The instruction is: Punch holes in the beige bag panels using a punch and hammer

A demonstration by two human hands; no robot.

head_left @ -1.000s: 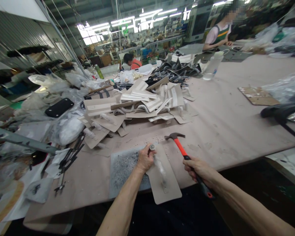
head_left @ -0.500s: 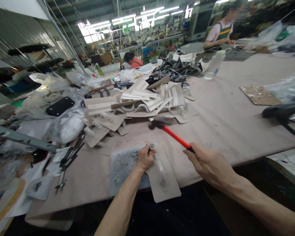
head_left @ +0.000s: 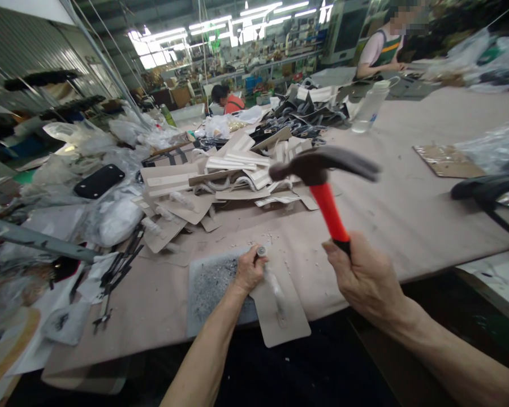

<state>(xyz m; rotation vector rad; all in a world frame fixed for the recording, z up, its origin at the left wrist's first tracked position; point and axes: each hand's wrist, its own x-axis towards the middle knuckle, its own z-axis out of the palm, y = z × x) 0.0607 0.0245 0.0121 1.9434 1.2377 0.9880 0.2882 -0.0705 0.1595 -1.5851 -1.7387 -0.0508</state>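
Observation:
My right hand [head_left: 365,274] is wrapped round the black grip of a claw hammer [head_left: 328,209] with a red shaft. Its dark head is raised above the table, up and to the right of my left hand [head_left: 250,271]. That hand is closed round an upright metal punch [head_left: 261,251]; only the round top shows, and its lower end is hidden. Under the punch, a beige panel [head_left: 265,325] with a plastic-wrapped handle [head_left: 275,291] lies partly over a grey, speckled slab [head_left: 212,288] and juts past the table edge.
Similar beige panels [head_left: 165,175] are heaped beyond my hands, with dark pieces behind them. Clear bags [head_left: 119,217] and thin black strips [head_left: 121,265] lie at left. A water bottle [head_left: 370,107] stands farther back. One person [head_left: 382,53] works at far right, another [head_left: 231,103] beyond the heap.
My right hand has lifted the hammer, so its head is higher and nearer to me. My left hand stays in place on the punch.

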